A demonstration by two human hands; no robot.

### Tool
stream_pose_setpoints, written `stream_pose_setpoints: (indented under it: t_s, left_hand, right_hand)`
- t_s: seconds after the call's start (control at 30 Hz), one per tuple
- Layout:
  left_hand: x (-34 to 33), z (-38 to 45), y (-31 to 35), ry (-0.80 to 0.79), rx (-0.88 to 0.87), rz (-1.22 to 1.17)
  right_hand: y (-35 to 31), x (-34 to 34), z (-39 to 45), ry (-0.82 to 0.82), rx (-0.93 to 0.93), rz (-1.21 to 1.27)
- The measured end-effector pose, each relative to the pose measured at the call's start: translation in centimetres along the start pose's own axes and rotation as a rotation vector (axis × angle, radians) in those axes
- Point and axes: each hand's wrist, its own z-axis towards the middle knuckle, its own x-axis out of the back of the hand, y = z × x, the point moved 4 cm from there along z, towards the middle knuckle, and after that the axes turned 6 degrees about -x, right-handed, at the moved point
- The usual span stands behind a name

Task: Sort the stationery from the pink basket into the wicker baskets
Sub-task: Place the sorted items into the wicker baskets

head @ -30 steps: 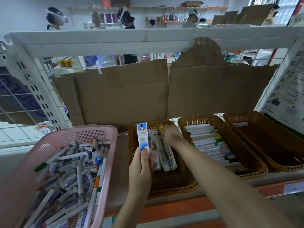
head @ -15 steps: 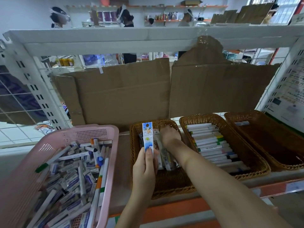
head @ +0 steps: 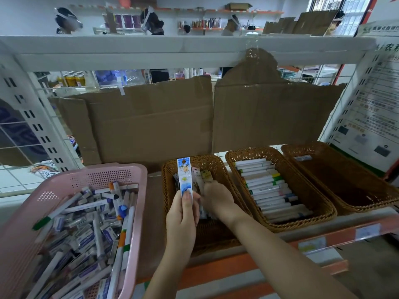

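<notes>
The left hand (head: 181, 221) pinches the lower end of a flat blue-and-white packet (head: 184, 178) between thumb and fingers; the packet stands upright, rising to 12 o'clock from the grip, over the left rim of the left wicker basket (head: 170, 190). It is a narrow glossy strip with a punched hanging hole at the top and a cartoon print. The right hand (head: 218, 197) lies just to 3 o'clock of the left hand, reaching down into the same basket onto the packets (head: 199, 175) lying there; its fingers are curled downward, and whether they hold anything cannot be told. The pink basket (head: 97, 175), at 9 o'clock of the hands, is perforated plastic, piled loosely with white markers and small blue-and-white boxes (head: 86, 234). Three brown woven baskets stand in a row on the shelf: the left with flat packets, the middle basket (head: 237, 156) at 3 o'clock with white markers (head: 265, 186) laid in neat parallel rows with coloured caps, the right basket (head: 323, 147) nearly bare save one small item (head: 302, 157) at its far end. Cardboard sheets (head: 151, 126) stand upright behind the baskets at 12 o'clock, against the white wire frame (head: 194, 48). The shelf edge (head: 323, 236) is orange with clear label holders.
</notes>
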Motion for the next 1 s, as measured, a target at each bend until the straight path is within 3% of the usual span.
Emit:
stream_pose_setpoints:
  t_s: [0.23,0.53,0.77,0.87,1.0]
  left_hand:
    - [0.0,0.0,0.4,-0.006,-0.022,-0.006]
    - [0.3,-0.2,0.3,-0.009,-0.037,-0.006]
    - [0.2,-0.2,0.4,0.004,-0.060,-0.005]
    - [0.2,-0.1,0.4,0.029,-0.063,0.001]
    - [0.2,0.3,0.6,0.081,-0.094,-0.011]
  right_hand:
    - [-0.3,0.9,0.3,0.043,-0.010,-0.119]
    - [2.0,2.1,1.5,-0.042,-0.119,0.285]
    - [0.6,2.2,0.5,0.095,-0.008,-0.054]
    - [1.0,3.7,-1.4,0.035,0.100,0.212]
    - [1.4,4.0,-7.0,-0.371,0.225,0.751]
